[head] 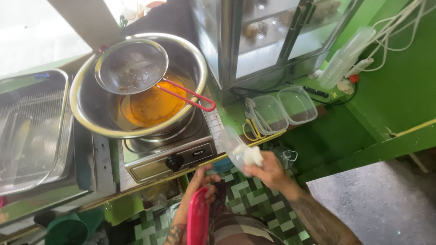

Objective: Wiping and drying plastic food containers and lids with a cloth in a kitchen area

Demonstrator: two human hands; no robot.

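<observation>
Head view: the right hand point(269, 171) pinches a crinkly clear plastic bag point(236, 149) holding white lumps. The left hand point(203, 183) curls closed around a smooth pink plastic lid point(198, 222).

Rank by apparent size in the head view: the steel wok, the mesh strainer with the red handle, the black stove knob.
Largest to smallest:
1. Round steel wok holding orange oil
2. Round mesh strainer with red handle, resting on the wok's rim
3. Black stove knob
All sit at similar distance, so the order is safe.

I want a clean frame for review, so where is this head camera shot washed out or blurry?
Head view: the window area at top left is blown out white; glare streaks the glass cabinet; the right hand and its clear bag are motion-blurred.
</observation>
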